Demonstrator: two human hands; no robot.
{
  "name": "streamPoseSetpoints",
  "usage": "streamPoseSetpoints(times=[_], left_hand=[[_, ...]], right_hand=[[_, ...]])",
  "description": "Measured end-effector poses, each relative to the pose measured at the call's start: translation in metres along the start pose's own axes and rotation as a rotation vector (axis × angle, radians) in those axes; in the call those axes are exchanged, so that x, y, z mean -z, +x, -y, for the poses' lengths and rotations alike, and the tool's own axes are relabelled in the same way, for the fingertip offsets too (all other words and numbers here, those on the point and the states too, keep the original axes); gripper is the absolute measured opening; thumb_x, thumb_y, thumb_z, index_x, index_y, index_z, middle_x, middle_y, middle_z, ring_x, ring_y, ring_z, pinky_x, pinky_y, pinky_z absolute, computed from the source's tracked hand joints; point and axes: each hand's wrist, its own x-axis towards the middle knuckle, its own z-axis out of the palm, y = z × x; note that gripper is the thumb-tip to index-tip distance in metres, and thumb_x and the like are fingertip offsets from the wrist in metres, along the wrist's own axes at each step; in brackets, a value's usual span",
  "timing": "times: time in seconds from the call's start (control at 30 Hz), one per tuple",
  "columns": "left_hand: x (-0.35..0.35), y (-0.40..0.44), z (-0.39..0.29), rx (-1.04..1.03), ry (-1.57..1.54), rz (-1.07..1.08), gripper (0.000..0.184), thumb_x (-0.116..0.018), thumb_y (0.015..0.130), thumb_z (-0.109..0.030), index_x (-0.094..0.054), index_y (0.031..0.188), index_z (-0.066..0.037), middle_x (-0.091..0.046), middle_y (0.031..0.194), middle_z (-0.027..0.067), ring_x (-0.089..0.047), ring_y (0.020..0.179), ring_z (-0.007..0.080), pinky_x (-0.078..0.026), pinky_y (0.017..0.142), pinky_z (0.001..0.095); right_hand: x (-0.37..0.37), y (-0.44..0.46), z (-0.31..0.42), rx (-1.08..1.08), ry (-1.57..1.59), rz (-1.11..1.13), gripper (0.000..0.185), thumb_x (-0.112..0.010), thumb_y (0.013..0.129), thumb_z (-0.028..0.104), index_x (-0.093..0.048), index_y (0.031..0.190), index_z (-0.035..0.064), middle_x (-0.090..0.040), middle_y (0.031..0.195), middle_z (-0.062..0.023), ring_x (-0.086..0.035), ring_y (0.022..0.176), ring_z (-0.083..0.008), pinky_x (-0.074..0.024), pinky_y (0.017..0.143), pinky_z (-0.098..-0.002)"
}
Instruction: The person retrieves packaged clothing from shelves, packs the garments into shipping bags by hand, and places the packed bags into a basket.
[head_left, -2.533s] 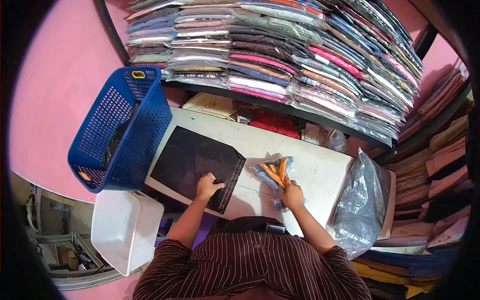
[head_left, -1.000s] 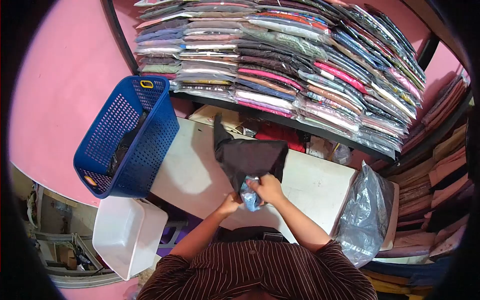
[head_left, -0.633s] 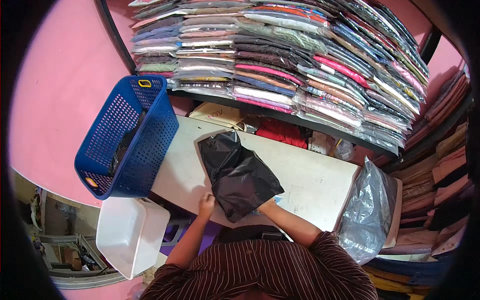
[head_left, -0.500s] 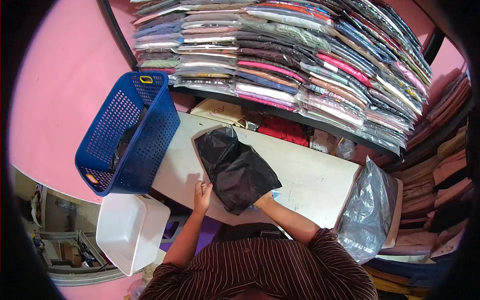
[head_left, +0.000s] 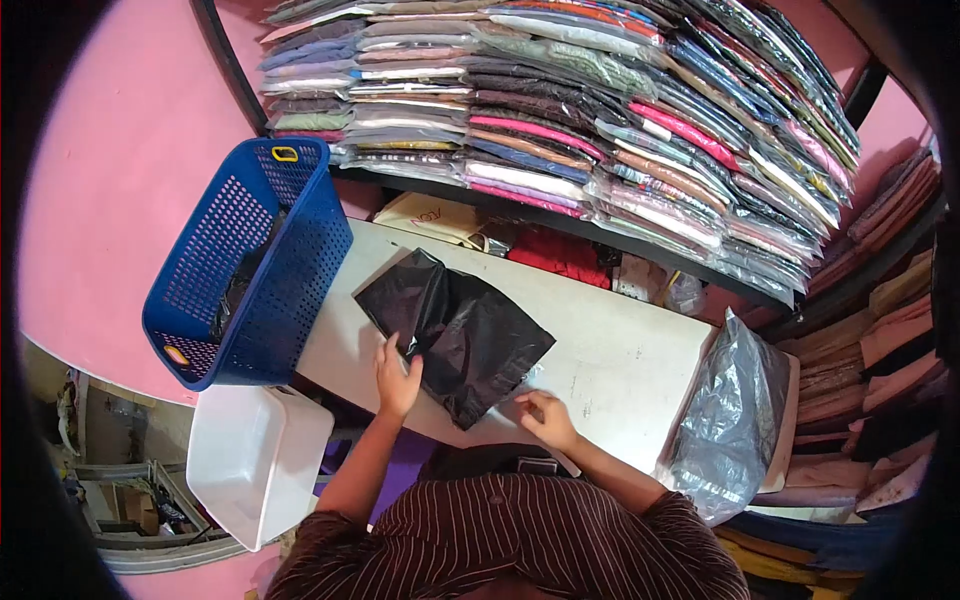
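A black plastic bag (head_left: pixel 470 335) lies slantwise on the white table, creased and bulging in places. At its left lower edge is my left hand (head_left: pixel 397 375), fingers spread and touching the plastic. My right hand (head_left: pixel 548 418) is beside the bag's lower right end, outside it, with the fingers curled; whether they hold anything is too small to tell. A bit of clear, bluish plastic (head_left: pixel 533 376) shows at that end of the bag. Whatever is inside the black bag is hidden.
A blue perforated basket (head_left: pixel 320 240) with dark plastic inside stands at the left, above a white tub (head_left: pixel 235 460). A large clear-grey plastic bag (head_left: pixel 725 420) lies at the table's right end. Packed garments (head_left: pixel 540 110) are stacked on the shelf behind; more clothes (head_left: pixel 850 370) are at the right.
The blue and orange packet went into the black bag and is out of sight. My right hand has come out of the bag. My left hand has moved onto the bag's edge.
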Motion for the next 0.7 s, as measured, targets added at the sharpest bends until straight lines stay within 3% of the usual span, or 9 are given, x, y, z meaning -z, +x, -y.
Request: streamPoseSetpoints(times=[0.07, 0.1, 0.2, 0.27, 0.33, 0.4, 0.47, 0.53, 0.7], left_hand=[[0.001, 0.030, -0.042, -0.167, -0.061, 0.180, 0.043, -0.064, 0.078, -0.013, -0.055, 0.120, -0.005, -0.054, 0.121, 0.0198, -0.049, 0.114, 0.0382, -0.038, 0.098, 0.0435], [-0.010, 0.042, -0.056, -0.298, -0.076, 0.235, 0.039, -0.062, 0.080, -0.012, -0.056, 0.118, -0.005, -0.055, 0.119, 0.0175, -0.050, 0.114, 0.0360, -0.039, 0.097, 0.0425], [-0.057, 0.061, -0.101, -0.655, -0.106, 0.407, 0.034, -0.060, 0.083, -0.010, -0.058, 0.116, -0.006, -0.056, 0.122, 0.0125, -0.050, 0.117, 0.0315, -0.039, 0.098, 0.0415], [-0.092, 0.063, -0.121, -0.791, -0.032, 0.508, 0.034, -0.061, 0.083, -0.011, -0.059, 0.117, -0.008, -0.056, 0.124, 0.0114, -0.049, 0.119, 0.0309, -0.039, 0.100, 0.0407], [-0.131, 0.062, -0.118, -0.819, 0.043, 0.648, 0.034, -0.062, 0.083, -0.013, -0.059, 0.117, -0.008, -0.056, 0.125, 0.0114, -0.049, 0.119, 0.0304, -0.039, 0.099, 0.0418], [-0.149, 0.063, -0.120, -0.848, 0.117, 0.791, 0.035, -0.063, 0.083, -0.014, -0.060, 0.117, -0.008, -0.055, 0.126, 0.0115, -0.049, 0.120, 0.0299, -0.039, 0.099, 0.0430], [-0.160, 0.065, -0.128, -0.635, 0.307, 1.101, 0.038, -0.065, 0.082, -0.015, -0.059, 0.119, -0.009, -0.053, 0.129, 0.0119, -0.049, 0.122, 0.0270, -0.041, 0.096, 0.0458], [-0.160, 0.063, -0.124, -0.661, 0.355, 1.110, 0.035, -0.063, 0.084, -0.019, -0.060, 0.118, -0.009, -0.054, 0.127, 0.0122, -0.049, 0.120, 0.0273, -0.042, 0.094, 0.0465], [-0.152, 0.056, -0.107, -0.399, 0.341, 0.679, 0.041, -0.061, 0.084, -0.032, -0.059, 0.117, -0.008, -0.055, 0.121, 0.0130, -0.051, 0.116, 0.0302, -0.041, 0.097, 0.0459]], right_hand=[[-0.020, -0.003, 0.001, -0.308, 0.926, 0.275, 0.044, -0.070, 0.082, 0.032, -0.059, 0.111, 0.0013, -0.064, 0.093, -0.0083, -0.061, 0.086, -0.0177, -0.0473, 0.075, -0.0327], [-0.026, 0.002, 0.005, -0.302, 0.955, 0.302, 0.046, -0.069, 0.084, 0.038, -0.060, 0.112, 0.0026, -0.064, 0.091, -0.0058, -0.059, 0.080, -0.0113, -0.0468, 0.072, -0.0263], [-0.066, 0.018, 0.002, -0.475, 1.155, 0.494, 0.053, -0.070, 0.083, 0.039, -0.057, 0.118, 0.0017, -0.066, 0.092, -0.0081, -0.060, 0.081, -0.0128, -0.0473, 0.074, -0.0274], [-0.070, 0.028, 0.008, -0.529, 1.111, 0.544, 0.050, -0.070, 0.084, 0.037, -0.058, 0.116, 0.0016, -0.066, 0.093, -0.0072, -0.061, 0.082, -0.0143, -0.0486, 0.073, -0.0285], [-0.066, 0.034, 0.017, -0.583, 1.066, 0.593, 0.047, -0.070, 0.085, 0.035, -0.058, 0.115, 0.0015, -0.066, 0.095, -0.0062, -0.063, 0.082, -0.0158, -0.0498, 0.071, -0.0295], [-0.053, 0.031, 0.030, -0.551, 1.136, 0.371, 0.046, -0.069, 0.083, 0.041, -0.064, 0.099, -0.0022, -0.067, 0.087, -0.0118, -0.061, 0.076, -0.0151, -0.0482, 0.071, -0.0298], [-0.046, 0.026, 0.012, -0.602, 1.057, 0.413, 0.043, -0.069, 0.084, 0.040, -0.065, 0.096, -0.0013, -0.067, 0.086, -0.0102, -0.061, 0.076, -0.0152, -0.0483, 0.071, -0.0298], [-0.036, 0.010, -0.006, -0.656, 0.991, 0.455, 0.041, -0.068, 0.084, 0.040, -0.066, 0.092, -0.0004, -0.066, 0.084, -0.0085, -0.060, 0.075, -0.0153, -0.0483, 0.071, -0.0298], [-0.010, -0.041, -0.066, -0.580, 1.000, -0.037, 0.015, -0.061, 0.089, 0.021, -0.063, 0.089, 0.0060, -0.057, 0.077, 0.0017, -0.049, 0.072, -0.0102, -0.0402, 0.065, -0.0257]])
